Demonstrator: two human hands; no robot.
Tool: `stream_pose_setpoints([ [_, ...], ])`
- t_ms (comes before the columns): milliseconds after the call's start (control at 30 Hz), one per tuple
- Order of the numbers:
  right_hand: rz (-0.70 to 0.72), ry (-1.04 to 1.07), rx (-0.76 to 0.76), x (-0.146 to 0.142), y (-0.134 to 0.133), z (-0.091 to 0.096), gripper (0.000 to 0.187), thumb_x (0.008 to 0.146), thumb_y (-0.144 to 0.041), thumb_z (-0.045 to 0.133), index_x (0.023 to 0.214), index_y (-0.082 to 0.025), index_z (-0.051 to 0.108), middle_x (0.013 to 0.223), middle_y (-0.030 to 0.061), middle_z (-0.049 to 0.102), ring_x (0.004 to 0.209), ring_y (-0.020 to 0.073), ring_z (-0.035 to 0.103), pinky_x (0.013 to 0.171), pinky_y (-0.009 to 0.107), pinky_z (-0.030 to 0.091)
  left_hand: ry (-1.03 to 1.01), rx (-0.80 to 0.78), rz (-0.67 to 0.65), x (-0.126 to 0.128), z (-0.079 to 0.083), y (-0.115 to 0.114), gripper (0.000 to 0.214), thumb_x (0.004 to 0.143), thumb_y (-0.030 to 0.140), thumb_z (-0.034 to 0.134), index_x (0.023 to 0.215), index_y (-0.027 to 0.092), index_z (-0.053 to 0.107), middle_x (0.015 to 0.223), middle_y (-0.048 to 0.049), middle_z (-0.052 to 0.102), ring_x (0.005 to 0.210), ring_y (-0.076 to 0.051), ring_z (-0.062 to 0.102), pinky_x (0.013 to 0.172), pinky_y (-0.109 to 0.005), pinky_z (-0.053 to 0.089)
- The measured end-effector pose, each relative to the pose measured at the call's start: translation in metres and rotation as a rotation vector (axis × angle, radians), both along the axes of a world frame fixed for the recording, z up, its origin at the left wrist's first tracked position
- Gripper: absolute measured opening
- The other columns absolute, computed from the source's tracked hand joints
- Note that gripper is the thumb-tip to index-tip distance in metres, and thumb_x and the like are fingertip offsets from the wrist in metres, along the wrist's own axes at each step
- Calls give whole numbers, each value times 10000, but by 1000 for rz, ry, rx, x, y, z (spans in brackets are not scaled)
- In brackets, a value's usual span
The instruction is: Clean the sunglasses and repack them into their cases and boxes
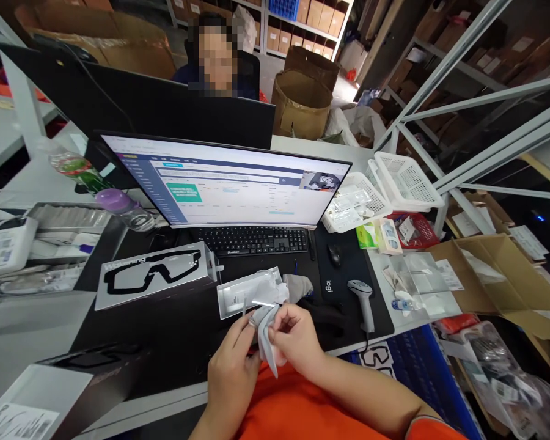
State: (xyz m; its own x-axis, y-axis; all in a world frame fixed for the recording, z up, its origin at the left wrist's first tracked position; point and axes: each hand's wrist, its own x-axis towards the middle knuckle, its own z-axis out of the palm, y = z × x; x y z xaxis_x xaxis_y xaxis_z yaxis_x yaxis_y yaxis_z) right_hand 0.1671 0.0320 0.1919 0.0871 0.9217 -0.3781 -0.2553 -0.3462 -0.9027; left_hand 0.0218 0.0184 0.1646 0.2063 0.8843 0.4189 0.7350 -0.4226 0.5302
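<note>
Black desk (165, 342), edge at six o'clock, left hand (231, 373) and right hand (296, 339) pinching grey cloth (264, 330), white carton (238, 299) at twelve o'clock

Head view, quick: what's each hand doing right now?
Left hand: closed, pinching the grey cloth.
Right hand: closed, pinching the same cloth.

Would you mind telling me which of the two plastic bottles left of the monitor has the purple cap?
It is the clear bottle nearer the keyboard; the other bottle, farther back, shows a green label.
</note>
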Motion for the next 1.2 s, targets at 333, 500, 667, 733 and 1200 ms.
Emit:
stream_pose_setpoints([
  [333, -58, 343, -157, 21, 48, 30, 520, 423, -251, 932, 629, -205, 458, 550, -89, 549, 455, 53, 431, 458, 175, 345, -40, 182, -97, -7, 5, 7, 110, 933, 105, 601, 1016, 164, 643, 1112, -125, 738, 976, -223, 744, 859, -319, 625],
  [500, -4, 94, 12, 6, 19, 16, 311, 583, -138, 758, 717, -215, 488, 594, -90, 542, 519, 69, 430, 501, 179, 327, -24, 110, -39, -9, 4, 11, 148, 937, 123, 541, 1026, 172, 649, 1140, -127, 729, 989, -249, 741, 811, -336, 638],
  [667, 58, 60, -13, 5, 7, 2, 309, 563, -122, 717, 632, -217, 430, 551, -92, 501, 479, 64, 391, 468, 182, 292, -99, 29, -96, -13, 1, 15, 245, 871, 59, 507, 1019, 188, 653, 1162, -112, 713, 995, -229, 734, 800, -306, 634],
  [733, -14, 114, -35, 13, 16, 2, 348, 566, -157, 758, 620, -217, 419, 527, -94, 500, 462, 62, 393, 461, 177, 295, -154, -11, -155, -14, 1, 15, 213, 877, 76, 530, 998, 192, 660, 1153, -106, 710, 993, -216, 734, 806, -292, 633],
  [1200, -338, -172, 175, 113, 35, 27, 432, 686, -405, 865, 773, -246, 472, 563, -87, 516, 468, 90, 411, 453, 200, 336, -312, -147, -213, -21, 12, 13, 180, 876, 120, 573, 928, 207, 722, 1132, -101, 719, 1106, -230, 692, 921, -322, 604],
])
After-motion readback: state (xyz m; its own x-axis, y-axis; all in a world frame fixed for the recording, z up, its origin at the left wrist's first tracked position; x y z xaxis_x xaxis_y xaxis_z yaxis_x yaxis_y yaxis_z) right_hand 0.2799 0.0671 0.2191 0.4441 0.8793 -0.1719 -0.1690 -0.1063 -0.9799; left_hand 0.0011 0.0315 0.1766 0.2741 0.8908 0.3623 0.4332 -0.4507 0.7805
